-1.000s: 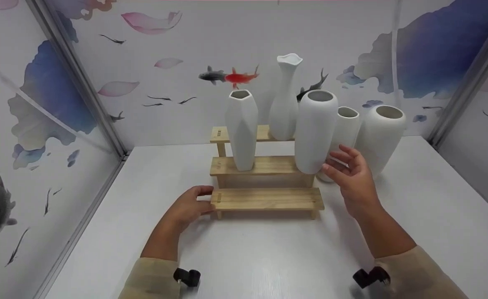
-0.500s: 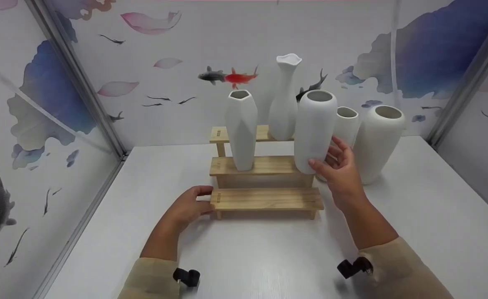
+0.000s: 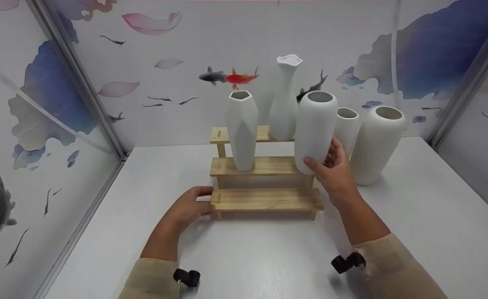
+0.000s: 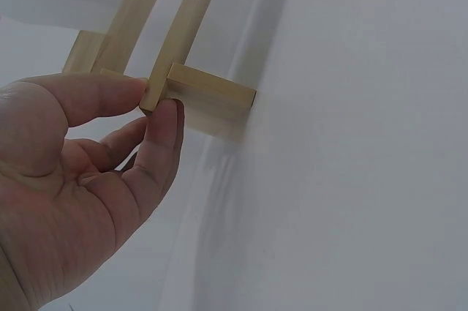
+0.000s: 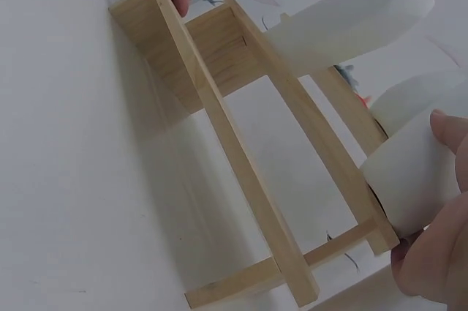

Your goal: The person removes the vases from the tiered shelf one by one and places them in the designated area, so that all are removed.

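My left hand (image 3: 189, 207) pinches the left end of the lowest step of a three-step wooden stand (image 3: 267, 199); the left wrist view shows thumb and fingers on the board's end. With my right hand (image 3: 336, 174) I grip the lower part of a rounded white vase (image 3: 316, 124) at the right end of the middle step, thumb in front and fingers behind. A faceted white vase (image 3: 242, 133) is upright at that step's left. On the top step stands a tall white vase with a wavy rim (image 3: 285, 99). The lowest step bears nothing.
Right of the stand, on the white table (image 3: 252, 257), are a slim white vase (image 3: 347, 124), partly hidden, and a wide white vase (image 3: 379, 145). Printed panels enclose the table at the back (image 3: 177, 116) and both sides.
My right hand has moved left from beside the rounded vase and closed round its lower part. The left hand and the stand look unchanged.
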`<state>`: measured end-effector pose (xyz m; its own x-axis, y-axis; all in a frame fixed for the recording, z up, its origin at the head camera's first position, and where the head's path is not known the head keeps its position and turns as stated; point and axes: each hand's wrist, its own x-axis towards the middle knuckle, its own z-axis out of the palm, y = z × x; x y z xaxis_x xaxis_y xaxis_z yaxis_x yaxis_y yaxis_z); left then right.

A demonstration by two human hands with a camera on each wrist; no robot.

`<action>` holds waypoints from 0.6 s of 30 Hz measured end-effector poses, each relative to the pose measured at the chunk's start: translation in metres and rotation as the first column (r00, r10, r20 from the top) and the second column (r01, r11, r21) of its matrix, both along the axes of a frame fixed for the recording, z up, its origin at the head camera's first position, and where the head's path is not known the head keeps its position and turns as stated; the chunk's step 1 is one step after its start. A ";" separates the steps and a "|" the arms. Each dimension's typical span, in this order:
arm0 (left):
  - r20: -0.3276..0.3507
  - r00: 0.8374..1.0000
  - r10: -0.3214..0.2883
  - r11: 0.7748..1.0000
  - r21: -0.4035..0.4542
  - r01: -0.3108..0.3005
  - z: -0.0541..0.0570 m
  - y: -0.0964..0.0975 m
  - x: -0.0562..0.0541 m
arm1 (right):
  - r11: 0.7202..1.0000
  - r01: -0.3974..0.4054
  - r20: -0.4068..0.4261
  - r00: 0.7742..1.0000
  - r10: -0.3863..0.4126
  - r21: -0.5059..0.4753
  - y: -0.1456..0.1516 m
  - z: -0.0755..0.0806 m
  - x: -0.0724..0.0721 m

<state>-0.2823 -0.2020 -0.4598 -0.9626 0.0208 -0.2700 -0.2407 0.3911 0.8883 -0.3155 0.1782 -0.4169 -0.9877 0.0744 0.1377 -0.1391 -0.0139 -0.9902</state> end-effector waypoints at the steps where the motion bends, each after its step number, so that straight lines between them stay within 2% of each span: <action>1: 0.001 1.000 0.000 1.000 -0.001 0.000 0.000 0.000 0.000 | 1.000 -0.002 0.001 1.000 0.002 0.012 0.000 0.000 0.000; 10: 0.009 1.000 0.010 0.999 -0.032 -0.009 0.001 0.001 0.000 | 0.999 -0.011 -0.007 1.000 0.011 0.038 0.001 -0.003 0.002; 18: 0.008 1.000 -0.003 1.000 -0.024 0.003 0.001 0.001 0.002 | 0.998 0.008 0.056 0.998 -0.011 0.055 0.005 -0.002 0.007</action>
